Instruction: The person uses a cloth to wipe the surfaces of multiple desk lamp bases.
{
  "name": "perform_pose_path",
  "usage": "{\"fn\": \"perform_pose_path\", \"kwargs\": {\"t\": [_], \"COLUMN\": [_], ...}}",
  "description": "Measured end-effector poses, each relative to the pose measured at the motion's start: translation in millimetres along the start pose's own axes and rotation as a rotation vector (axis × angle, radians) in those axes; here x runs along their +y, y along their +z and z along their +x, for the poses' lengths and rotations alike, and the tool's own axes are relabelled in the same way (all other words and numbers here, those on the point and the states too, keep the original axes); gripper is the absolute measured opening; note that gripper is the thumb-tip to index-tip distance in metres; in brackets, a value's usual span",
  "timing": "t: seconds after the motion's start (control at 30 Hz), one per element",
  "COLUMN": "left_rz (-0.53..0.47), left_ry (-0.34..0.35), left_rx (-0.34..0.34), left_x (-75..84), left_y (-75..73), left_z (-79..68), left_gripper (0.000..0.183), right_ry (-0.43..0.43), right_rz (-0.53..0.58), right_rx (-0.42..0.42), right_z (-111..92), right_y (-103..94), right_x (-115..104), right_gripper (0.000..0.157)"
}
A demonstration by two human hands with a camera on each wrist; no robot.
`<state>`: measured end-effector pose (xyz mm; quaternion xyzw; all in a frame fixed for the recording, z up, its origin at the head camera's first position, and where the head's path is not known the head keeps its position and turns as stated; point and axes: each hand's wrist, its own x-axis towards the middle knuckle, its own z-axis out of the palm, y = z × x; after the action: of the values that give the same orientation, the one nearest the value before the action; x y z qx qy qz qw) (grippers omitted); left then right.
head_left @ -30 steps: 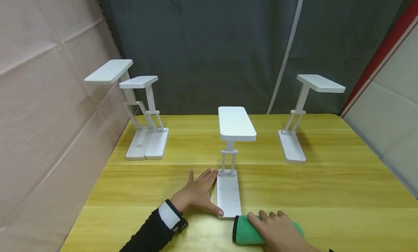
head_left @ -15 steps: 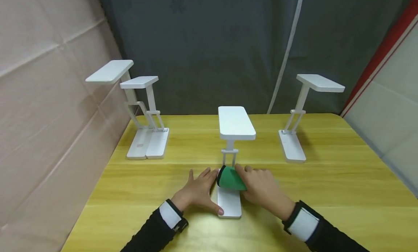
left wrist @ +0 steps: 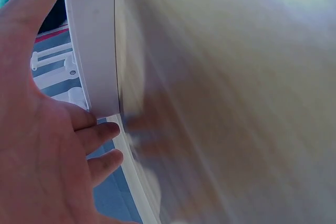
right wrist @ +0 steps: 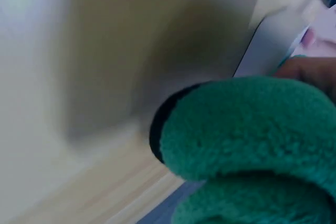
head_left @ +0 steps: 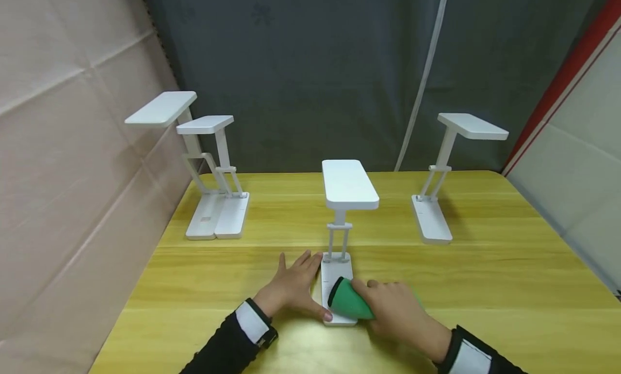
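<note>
A white folding desk lamp (head_left: 351,184) stands upright at mid-table, its flat head above a narrow base (head_left: 333,275). My left hand (head_left: 292,289) is spread along the base's left side, thumb at the front corner and fingertips near the hinge; the left wrist view shows the thumb and fingers against the base edge (left wrist: 95,45). In my right hand (head_left: 398,312) is a folded green fleecy cloth (head_left: 350,300) with black trim, gripped over the front part of the base. Close up, the right wrist view shows the cloth's fuzzy folds (right wrist: 247,127).
Two more white lamps stand side by side at the back left: a taller one (head_left: 162,109) and a shorter one (head_left: 233,215). Another lamp (head_left: 432,219) is at the back right. A dark curtain (head_left: 301,83) hangs behind the wooden table (head_left: 485,288); pale sheeting (head_left: 73,174) borders the left.
The cloth in my right hand went from the table in front of the lamp up to the base's hinge end, then back towards its front. My left hand stayed in place.
</note>
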<state>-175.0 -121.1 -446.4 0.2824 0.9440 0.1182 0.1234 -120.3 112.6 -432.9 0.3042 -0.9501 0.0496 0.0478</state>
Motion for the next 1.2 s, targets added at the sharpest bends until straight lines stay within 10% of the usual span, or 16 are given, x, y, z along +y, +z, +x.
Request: {"fn": "perform_pose_path", "kwargs": {"t": [0.3, 0.6, 1.2], "left_rz": [-0.003, -0.021, 0.03], "left_ry": [0.007, -0.001, -0.005], "left_rx": [0.011, -0.009, 0.0], "left_x": [-5.4, -4.0, -0.9], "left_y": [-0.2, 6.4, 3.4], "left_z": [-1.5, -3.7, 0.2], "left_gripper": [0.129, 0.126, 0.128], "right_ry": [-0.106, -0.035, -0.137], "right_rz": [0.261, -0.025, 0.375], "right_rx": [-0.113, 0.106, -0.202], "right_z": [-2, 36, -13], "right_y": [-19.1, 7.1, -8.0], "right_x": [13, 33, 19], "right_gripper": [0.054, 0.054, 0.052]}}
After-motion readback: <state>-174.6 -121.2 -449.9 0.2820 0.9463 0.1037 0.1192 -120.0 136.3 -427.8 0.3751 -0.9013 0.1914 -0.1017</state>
